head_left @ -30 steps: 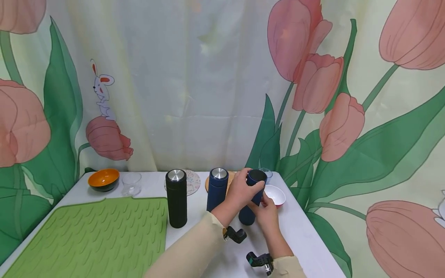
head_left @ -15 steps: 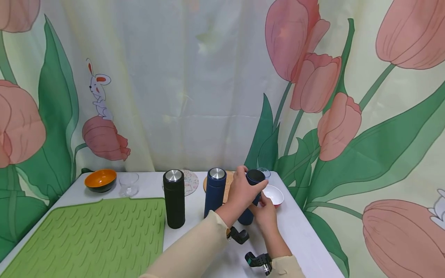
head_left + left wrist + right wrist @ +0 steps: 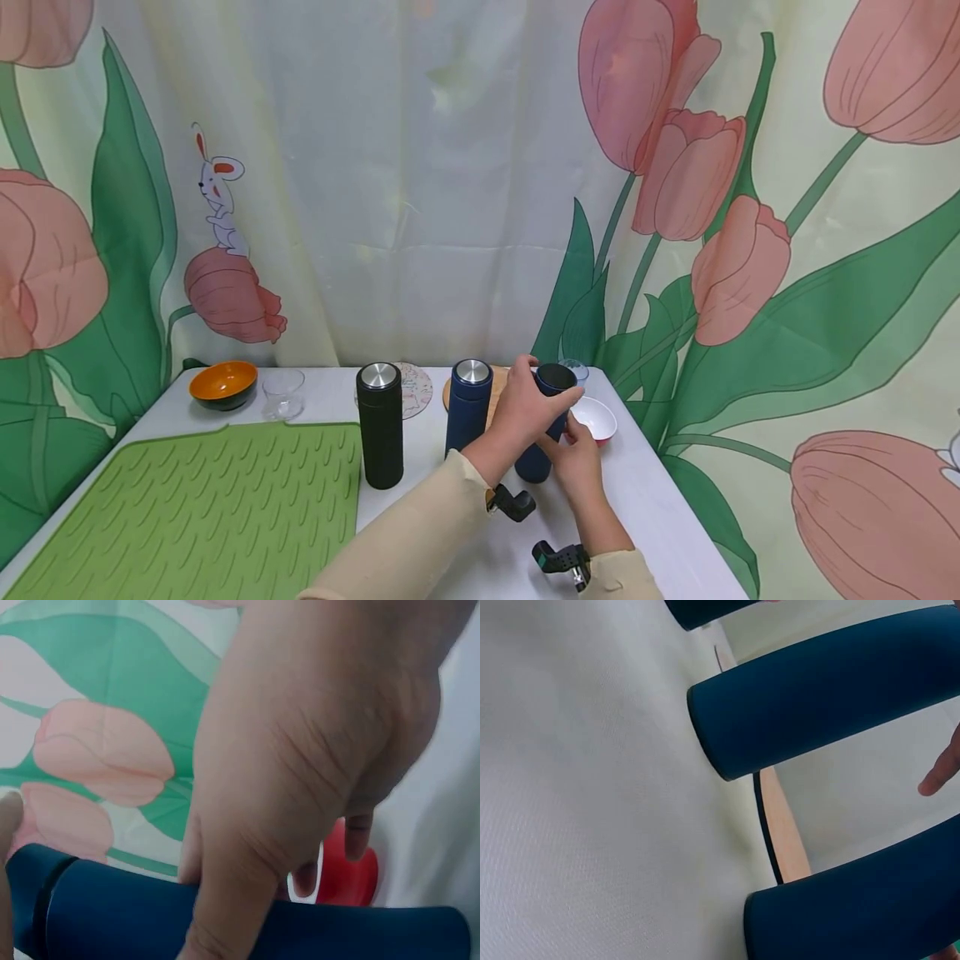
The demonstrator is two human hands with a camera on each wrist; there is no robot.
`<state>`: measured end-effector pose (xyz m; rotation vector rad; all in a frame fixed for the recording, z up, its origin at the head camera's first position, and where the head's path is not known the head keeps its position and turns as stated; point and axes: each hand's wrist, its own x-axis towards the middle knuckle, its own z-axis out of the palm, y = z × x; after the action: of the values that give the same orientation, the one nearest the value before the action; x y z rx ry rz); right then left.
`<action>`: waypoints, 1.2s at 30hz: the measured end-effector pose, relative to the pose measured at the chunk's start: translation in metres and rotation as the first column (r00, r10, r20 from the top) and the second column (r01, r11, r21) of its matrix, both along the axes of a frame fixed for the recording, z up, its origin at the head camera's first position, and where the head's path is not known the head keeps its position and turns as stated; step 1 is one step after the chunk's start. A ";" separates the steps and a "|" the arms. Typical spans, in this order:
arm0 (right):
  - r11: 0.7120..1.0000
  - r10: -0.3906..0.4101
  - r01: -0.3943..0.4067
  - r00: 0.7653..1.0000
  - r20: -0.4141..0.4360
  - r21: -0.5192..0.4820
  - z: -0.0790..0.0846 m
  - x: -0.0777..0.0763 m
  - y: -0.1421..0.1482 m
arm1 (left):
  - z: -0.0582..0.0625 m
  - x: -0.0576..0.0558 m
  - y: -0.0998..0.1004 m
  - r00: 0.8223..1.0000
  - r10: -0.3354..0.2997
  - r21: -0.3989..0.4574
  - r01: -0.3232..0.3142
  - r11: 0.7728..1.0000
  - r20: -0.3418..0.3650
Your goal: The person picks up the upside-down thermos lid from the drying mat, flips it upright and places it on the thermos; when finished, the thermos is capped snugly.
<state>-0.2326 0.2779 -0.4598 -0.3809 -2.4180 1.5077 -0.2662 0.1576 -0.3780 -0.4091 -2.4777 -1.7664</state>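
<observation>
A navy blue thermos bottle (image 3: 533,464) stands upright at the right of the table. Its round top looks dark, and I cannot tell whether that is an open mouth. My left hand (image 3: 520,410) grips it around the upper end, thumb across the near side. Lower on the body, my right hand (image 3: 579,463) holds it from the right. In the left wrist view a seam rings the bottle (image 3: 135,907) near its top. To the left stand another navy thermos bottle (image 3: 468,412) and a black thermos bottle (image 3: 382,442), both with silver-topped lids.
A green ridged mat (image 3: 217,508) covers the table's left. Behind it sit an orange bowl (image 3: 223,382) and a clear glass (image 3: 283,395). Farther back lie a patterned round mat (image 3: 416,392) and a wooden round board (image 3: 497,387). A red-and-white bowl (image 3: 596,419) stands right of the hands.
The view shifts slightly from head movement. Both hands keep their hold on the navy thermos bottle; its place on the table looks the same.
</observation>
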 end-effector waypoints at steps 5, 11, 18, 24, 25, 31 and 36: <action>1.000 -0.001 0.000 1.000 -0.005 -0.008 -0.001 0.000 -0.002 | 0.000 -0.001 0.003 0.999 0.033 -0.019 -0.034 0.999 -0.004; 1.000 -0.003 0.003 1.000 -0.004 -0.004 0.000 -0.001 -0.002 | 0.001 -0.004 -0.004 0.999 -0.018 -0.081 0.014 0.997 -0.047; 1.000 -0.010 0.010 1.000 -0.009 0.017 -0.001 -0.001 0.000 | 0.004 -0.009 -0.010 0.995 -0.094 -0.102 0.090 0.991 -0.044; 1.000 -0.014 0.014 1.000 0.012 0.005 0.000 0.000 0.000 | 0.001 -0.007 -0.008 0.995 -0.095 -0.066 0.094 0.993 -0.016; 1.000 -0.011 0.011 1.000 0.016 0.003 -0.001 0.000 0.000 | 0.001 -0.006 -0.006 0.996 -0.089 -0.045 0.089 0.995 -0.002; 1.000 0.000 0.000 1.000 0.012 0.008 -0.002 -0.001 0.001 | 0.001 -0.001 0.005 0.999 0.005 0.012 -0.006 1.000 0.044; 1.000 0.002 -0.001 1.000 -0.017 0.022 -0.001 0.000 -0.001 | 0.006 -0.003 0.001 1.000 0.001 -0.056 -0.001 0.998 0.000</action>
<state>-0.2331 0.2773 -0.4608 -0.3603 -2.4205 1.4773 -0.2695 0.1588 -0.3719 -0.4111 -2.5317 -1.7005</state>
